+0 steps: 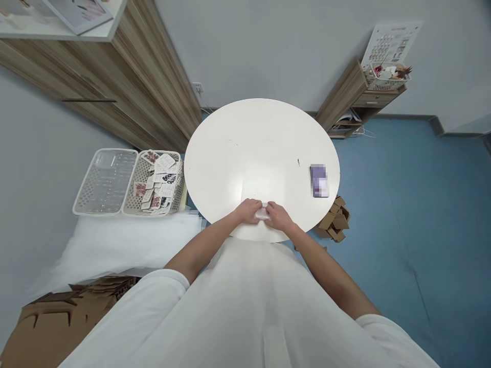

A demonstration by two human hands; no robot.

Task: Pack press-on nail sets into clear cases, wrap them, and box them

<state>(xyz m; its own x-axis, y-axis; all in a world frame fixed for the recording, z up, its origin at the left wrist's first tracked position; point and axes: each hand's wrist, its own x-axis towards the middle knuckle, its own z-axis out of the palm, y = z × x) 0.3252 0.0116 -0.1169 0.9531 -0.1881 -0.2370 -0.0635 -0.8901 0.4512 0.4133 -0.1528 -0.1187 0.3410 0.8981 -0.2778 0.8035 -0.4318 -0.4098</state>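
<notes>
Near the front edge of the white round table (215, 168), my left hand (248, 211) and my right hand (279, 216) grip a small, pale pinkish, see-through packet (262, 213) from its two sides. The fingers of both hands are curled in around its ends and hide part of it. What the packet contains is too small to make out. A thin whitish sheet (264, 186) appears to lie flat on the tabletop just beyond the hands.
A blurred purple item (319, 180) lies at the table's right. To the left stand white baskets, one with clear plastic cases (111, 179), another with printed cards (164, 176). White sheets (126, 245) and flattened cardboard (57, 322) are below. Brown boxes (335, 220) sit on the floor.
</notes>
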